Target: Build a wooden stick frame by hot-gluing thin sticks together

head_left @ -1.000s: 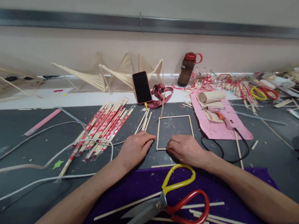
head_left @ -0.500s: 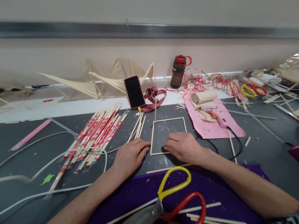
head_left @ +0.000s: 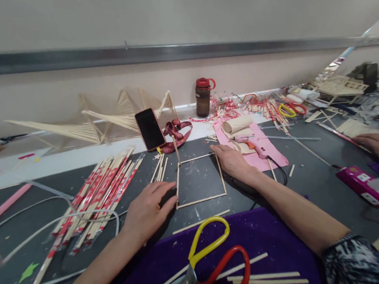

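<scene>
A square frame of thin wooden sticks [head_left: 200, 178] lies flat on the dark table, with one stick standing up at its far left corner. My left hand [head_left: 147, 209] rests palm down beside the frame's near left corner, fingers loosely stretched and touching that side. My right hand [head_left: 231, 159] reaches over the frame's far right corner, palm down with fingers extended toward the pink sheet [head_left: 274, 156] and the glue gun [head_left: 250, 143] on it. Neither hand holds anything.
Red-and-yellow scissors [head_left: 214, 258] and loose sticks lie on a purple mat [head_left: 266, 255] in front. Wrapped chopsticks [head_left: 103, 194], a phone [head_left: 149, 129], a red lanyard [head_left: 176, 130], a bottle [head_left: 203, 96] and stick models [head_left: 90, 124] stand behind. Another person's hand [head_left: 378, 145] rests at the right.
My right hand left the frame's near edge and reached forward to its far right corner. The view swung right and tilted. My left hand stayed by the near left corner.
</scene>
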{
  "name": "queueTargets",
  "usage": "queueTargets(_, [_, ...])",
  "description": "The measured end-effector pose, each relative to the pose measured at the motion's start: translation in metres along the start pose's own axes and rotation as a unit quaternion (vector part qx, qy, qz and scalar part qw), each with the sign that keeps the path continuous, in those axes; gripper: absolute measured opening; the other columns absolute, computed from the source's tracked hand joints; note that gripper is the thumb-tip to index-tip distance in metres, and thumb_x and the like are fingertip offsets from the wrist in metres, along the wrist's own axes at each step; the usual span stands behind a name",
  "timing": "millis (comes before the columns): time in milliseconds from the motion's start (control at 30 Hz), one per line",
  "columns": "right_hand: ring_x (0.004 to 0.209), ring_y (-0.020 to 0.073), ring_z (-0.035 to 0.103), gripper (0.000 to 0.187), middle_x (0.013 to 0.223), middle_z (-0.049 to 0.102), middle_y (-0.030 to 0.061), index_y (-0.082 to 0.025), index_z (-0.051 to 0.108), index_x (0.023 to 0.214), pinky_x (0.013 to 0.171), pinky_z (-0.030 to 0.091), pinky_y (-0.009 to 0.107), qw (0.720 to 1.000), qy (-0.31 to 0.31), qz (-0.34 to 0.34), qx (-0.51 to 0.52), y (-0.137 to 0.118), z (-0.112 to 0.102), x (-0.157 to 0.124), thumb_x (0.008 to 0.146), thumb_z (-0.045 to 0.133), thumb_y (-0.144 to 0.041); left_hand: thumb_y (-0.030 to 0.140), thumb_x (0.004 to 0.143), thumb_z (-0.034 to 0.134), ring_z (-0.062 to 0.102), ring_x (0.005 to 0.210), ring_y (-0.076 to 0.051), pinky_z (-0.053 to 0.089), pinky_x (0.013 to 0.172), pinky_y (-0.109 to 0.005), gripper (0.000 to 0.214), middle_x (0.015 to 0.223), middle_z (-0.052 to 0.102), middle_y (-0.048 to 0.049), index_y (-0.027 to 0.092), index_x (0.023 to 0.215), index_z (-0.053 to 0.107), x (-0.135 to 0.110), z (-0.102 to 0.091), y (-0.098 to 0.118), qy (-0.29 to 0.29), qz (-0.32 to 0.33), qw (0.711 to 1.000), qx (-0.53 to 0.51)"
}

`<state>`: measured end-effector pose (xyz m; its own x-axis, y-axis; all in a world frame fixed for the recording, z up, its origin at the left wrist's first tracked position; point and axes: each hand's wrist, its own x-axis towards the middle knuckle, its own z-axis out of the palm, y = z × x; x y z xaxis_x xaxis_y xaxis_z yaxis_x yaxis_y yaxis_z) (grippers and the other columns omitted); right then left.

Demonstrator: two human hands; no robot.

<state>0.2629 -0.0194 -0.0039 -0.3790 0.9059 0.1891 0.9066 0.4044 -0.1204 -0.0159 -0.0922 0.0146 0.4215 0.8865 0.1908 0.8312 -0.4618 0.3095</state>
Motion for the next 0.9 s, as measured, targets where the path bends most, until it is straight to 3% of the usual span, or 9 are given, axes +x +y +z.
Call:
queueTargets(133, [0.105, 0.0206, 0.054, 0.046, 0.122, 0.057, 0.0152, -0.008, 0.044, 0.132, 0.089, 0.04, 0.03, 0.999, -0.021, -0.023, -0.041, 0.0, 0.007, 0.003, 0.087, 0.038, -0.006, 0.035, 0.086, 0.045, 0.062, 0.082, -0.017, 0.05, 0.077, -0.032, 0.033, 0.098, 0.065, -0.0049, 0.019, 0.111, 0.059, 0.019, -0.006, -0.003, -0.031, -0.026, 0.999, -0.008])
queueTargets(333, [0.101, 0.0223, 0.054, 0.044, 0.116, 0.059, 0.0138, -0.009, 0.046, 0.13, 0.088, 0.04, 0.033, 0.997, -0.026, -0.034, -0.057, -0.006, 0.004, 0.0, 0.087, 0.038, -0.009, 0.03, 0.082, 0.048, 0.064, 0.078, -0.017, 0.05, 0.076, -0.031, 0.037, 0.101, 0.068, -0.0058, 0.017, 0.115, 0.057, 0.035, 0.007, -0.003, -0.042, -0.071, 0.996, -0.019])
queueTargets(900, [0.093, 0.0226, 0.057, 0.039, 0.103, 0.063, 0.0111, -0.012, 0.046, 0.126, 0.076, 0.036, 0.034, 0.996, -0.037, -0.032, -0.077, -0.016, -0.002, -0.008, 0.088, 0.039, -0.013, 0.027, 0.081, 0.05, 0.064, 0.082, -0.016, 0.048, 0.081, -0.029, 0.037, 0.1, 0.068, -0.0046, 0.016, 0.116, 0.056, 0.026, 0.009, 0.003, -0.042, -0.09, 0.994, -0.054])
